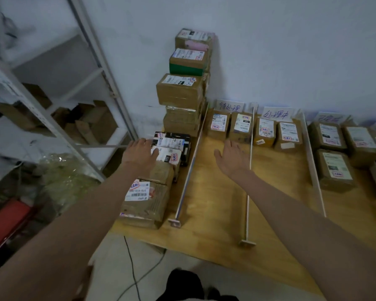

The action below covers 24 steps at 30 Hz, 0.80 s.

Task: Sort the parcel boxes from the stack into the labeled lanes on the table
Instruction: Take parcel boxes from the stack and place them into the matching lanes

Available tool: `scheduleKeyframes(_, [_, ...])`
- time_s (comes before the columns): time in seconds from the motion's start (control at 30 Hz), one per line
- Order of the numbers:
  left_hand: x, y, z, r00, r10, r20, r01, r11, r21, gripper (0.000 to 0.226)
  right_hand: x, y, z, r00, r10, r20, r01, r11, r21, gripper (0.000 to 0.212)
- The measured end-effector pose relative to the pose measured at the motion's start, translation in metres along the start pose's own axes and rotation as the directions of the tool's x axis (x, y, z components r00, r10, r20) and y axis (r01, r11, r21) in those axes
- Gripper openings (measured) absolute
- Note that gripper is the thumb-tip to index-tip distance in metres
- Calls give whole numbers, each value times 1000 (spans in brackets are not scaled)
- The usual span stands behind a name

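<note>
We're looking at the stack of parcel boxes rising against the wall in the upper centre of the frame, with more parcels lying low in front of it at centre left. Our left hand lies flat on the white-labelled box there, fingers straight, pressing its top and not curled round it. Just behind that one sits a dark box, and nearer to us a brown box with a barcode label, partly under our left forearm.

Our right hand hovers spread above the bare wood of the desk in the first lane, palm down, holding nothing. A white divider rail separates that lane from the stack side, and a second rail runs just right of the right hand.

At the far end of the first lane two parcels stand below a handwritten lane sign. The next lane holds two more under its own sign. At the right edge, several brown boxes fill a third lane.

A metal shelving rack occupies the upper left.
</note>
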<state>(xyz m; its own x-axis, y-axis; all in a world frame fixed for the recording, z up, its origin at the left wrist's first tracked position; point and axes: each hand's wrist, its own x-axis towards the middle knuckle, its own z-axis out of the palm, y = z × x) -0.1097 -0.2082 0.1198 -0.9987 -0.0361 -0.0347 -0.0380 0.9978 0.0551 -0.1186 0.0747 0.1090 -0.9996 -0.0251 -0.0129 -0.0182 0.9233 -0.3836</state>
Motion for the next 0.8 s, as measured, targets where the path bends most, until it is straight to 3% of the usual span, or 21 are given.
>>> scheduleKeyframes(0.17, [-15, -49, 5, 994, -92, 67, 93, 995, -18, 47, -15, -47, 31, 998, -18, 53, 16, 999, 49, 47])
scheduleKeyframes(0.33, [-18, -85, 13, 986, -91, 141, 94, 995, -17, 50, -19, -92, 68, 983, 59, 172, -74, 994, 82, 49])
scheduleKeyframes(0.53, [5, -124, 42, 951, -105, 291, 167, 966, -197, 58, -15, -136, 109, 931, 164, 325, -244, 944, 223, 44])
scheduleKeyframes(0.67, [19, -124, 53, 951, -7, 310, 91, 962, -256, 44, -10, -149, 123, 903, 230, 362, -333, 909, 252, 44])
scheduleKeyframes(0.8, [23, -120, 63, 931, -31, 363, 158, 932, -327, 44, -10, -157, 125, 888, 242, 391, -351, 906, 236, 34])
